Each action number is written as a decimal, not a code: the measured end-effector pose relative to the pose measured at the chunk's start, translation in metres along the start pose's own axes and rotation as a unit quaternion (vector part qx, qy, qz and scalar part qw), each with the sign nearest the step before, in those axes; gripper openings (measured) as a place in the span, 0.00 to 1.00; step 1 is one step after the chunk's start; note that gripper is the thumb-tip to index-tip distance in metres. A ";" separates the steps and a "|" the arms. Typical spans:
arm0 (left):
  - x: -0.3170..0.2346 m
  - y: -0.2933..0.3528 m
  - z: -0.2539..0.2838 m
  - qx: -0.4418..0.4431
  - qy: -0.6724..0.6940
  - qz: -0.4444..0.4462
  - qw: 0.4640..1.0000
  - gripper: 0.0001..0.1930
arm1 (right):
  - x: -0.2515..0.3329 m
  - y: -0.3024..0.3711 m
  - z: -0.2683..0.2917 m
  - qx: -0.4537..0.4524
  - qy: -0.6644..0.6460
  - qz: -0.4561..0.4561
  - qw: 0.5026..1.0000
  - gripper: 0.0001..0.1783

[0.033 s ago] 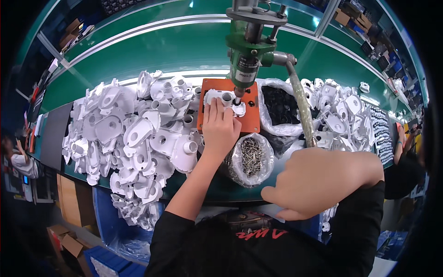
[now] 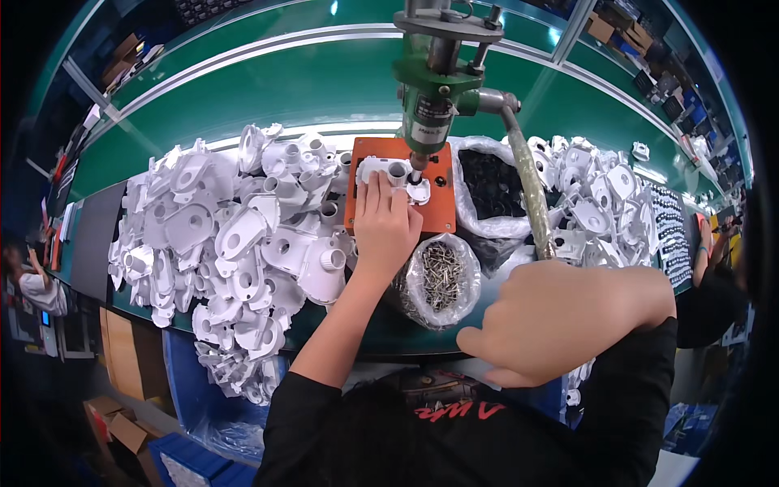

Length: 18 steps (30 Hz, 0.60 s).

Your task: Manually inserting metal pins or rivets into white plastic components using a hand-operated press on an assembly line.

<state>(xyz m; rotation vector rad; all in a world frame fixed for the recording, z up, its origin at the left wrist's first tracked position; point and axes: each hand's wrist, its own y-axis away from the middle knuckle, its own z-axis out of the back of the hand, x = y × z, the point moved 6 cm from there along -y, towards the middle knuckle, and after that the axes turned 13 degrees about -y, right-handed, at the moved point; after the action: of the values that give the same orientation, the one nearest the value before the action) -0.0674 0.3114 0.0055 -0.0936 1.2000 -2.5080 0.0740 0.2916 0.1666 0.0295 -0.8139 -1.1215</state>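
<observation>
My left hand (image 2: 383, 223) lies over a white plastic part (image 2: 375, 166) with a round tube, its fingers stretched onto the part's near side and the thumb apart. The part rests on an orange base plate (image 2: 441, 217). Above it stands a green press (image 2: 428, 109), its tip (image 2: 416, 176) down at a small white piece (image 2: 419, 191) beside the tube; whether they touch I cannot make out. My right hand (image 2: 560, 321) is closed at the lower end of the press's wrapped lever (image 2: 531, 178), covering that end; most of its fingers are hidden underneath.
White plastic parts (image 2: 191, 223) pile up at left, more (image 2: 596, 203) at right. A clear bag of metal pins (image 2: 442, 276) stands before the plate. Right of the plate is a bag of black pieces (image 2: 491, 187). A blue bin (image 2: 182, 365) sits below the table edge. Other people are at both sides.
</observation>
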 end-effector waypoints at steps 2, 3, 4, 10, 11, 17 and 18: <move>0.004 0.001 0.004 0.002 -0.011 -0.002 1.000 0.11 | -0.003 -0.004 -0.004 -0.014 0.006 0.002 1.000 0.18; 0.004 0.002 0.004 0.005 -0.012 -0.001 1.000 0.11 | -0.006 -0.010 -0.012 -0.014 0.004 0.004 1.000 0.18; -0.002 0.000 0.001 0.003 -0.004 -0.005 1.000 0.11 | -0.018 -0.014 -0.027 0.000 0.015 -0.053 0.999 0.18; 0.000 0.001 0.003 0.000 -0.003 -0.003 1.000 0.11 | -0.020 -0.018 -0.029 -0.051 0.057 -0.094 0.993 0.18; 0.000 0.001 0.001 0.005 -0.007 -0.004 1.000 0.11 | -0.020 -0.019 -0.026 -0.042 0.061 -0.101 0.992 0.19; 0.015 0.013 -0.004 0.025 0.039 0.045 0.998 0.10 | 0.009 0.013 0.073 -0.241 -0.090 0.099 0.961 0.24; 0.008 0.003 0.007 0.033 0.004 0.005 0.999 0.10 | 0.010 0.025 0.087 -0.247 -0.085 0.093 0.961 0.24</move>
<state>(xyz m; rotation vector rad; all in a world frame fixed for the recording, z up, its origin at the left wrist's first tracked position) -0.0723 0.3019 0.0067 -0.0604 1.1173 -2.5376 0.0438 0.3271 0.2442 -0.5575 -0.6510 -1.1299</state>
